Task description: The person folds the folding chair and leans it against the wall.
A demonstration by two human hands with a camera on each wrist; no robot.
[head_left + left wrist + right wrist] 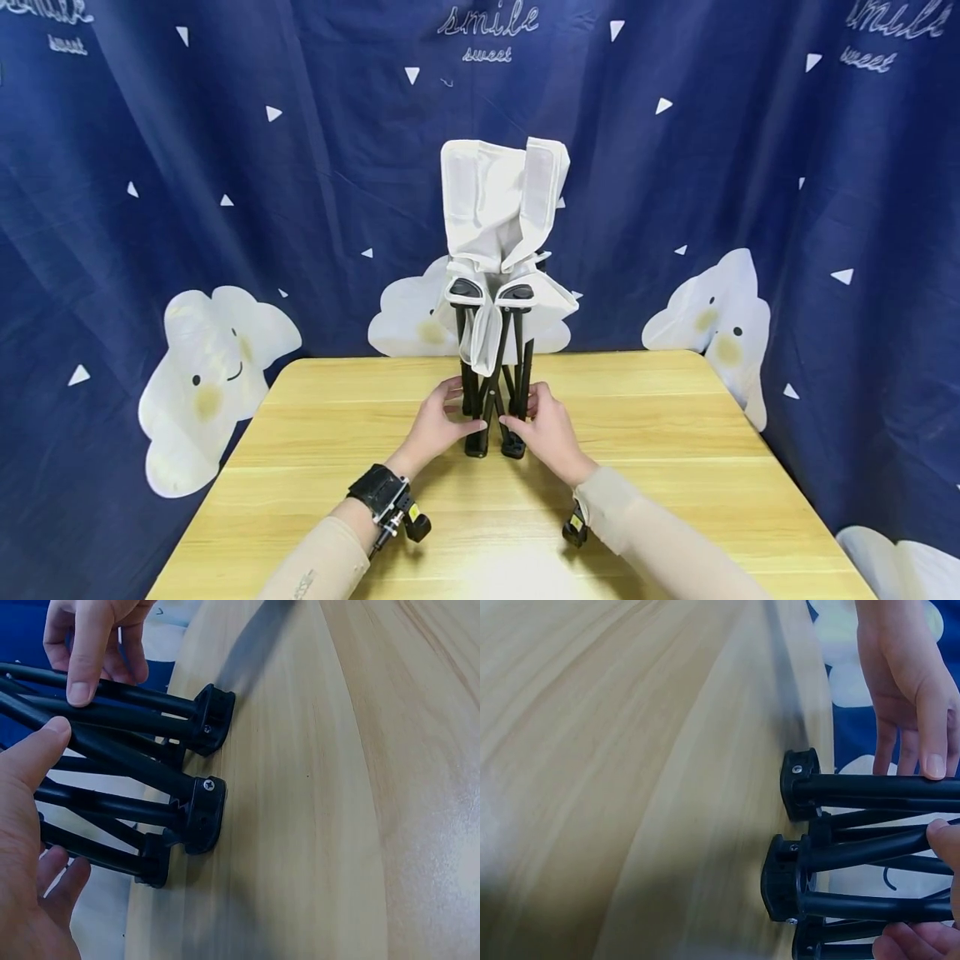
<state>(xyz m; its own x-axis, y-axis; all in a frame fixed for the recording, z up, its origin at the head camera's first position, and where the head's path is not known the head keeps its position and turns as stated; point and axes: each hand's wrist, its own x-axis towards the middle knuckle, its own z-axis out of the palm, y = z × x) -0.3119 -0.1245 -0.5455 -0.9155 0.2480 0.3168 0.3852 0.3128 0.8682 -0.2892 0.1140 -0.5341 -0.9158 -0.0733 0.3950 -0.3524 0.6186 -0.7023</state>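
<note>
A small folded camping chair (498, 192) with white fabric and black tube legs stands upright on the table, its legs bunched together. My left hand (437, 423) holds the lower legs from the left, thumb in front and fingers round the outer side. From the right, my right hand (552, 431) grips them the same way, thumb on a front leg. In the left wrist view, crossed black tubes (120, 757) end in plastic feet (204, 814) fixed with screws. The right wrist view shows the feet (782, 877) at the tabletop; part of my right hand is cut off there.
The light wooden table (645, 500) has its far edge just behind the chair. Close beyond hangs a dark blue curtain (337, 167) with white clouds and triangles. Wrist cameras (416, 523) are strapped below both hands.
</note>
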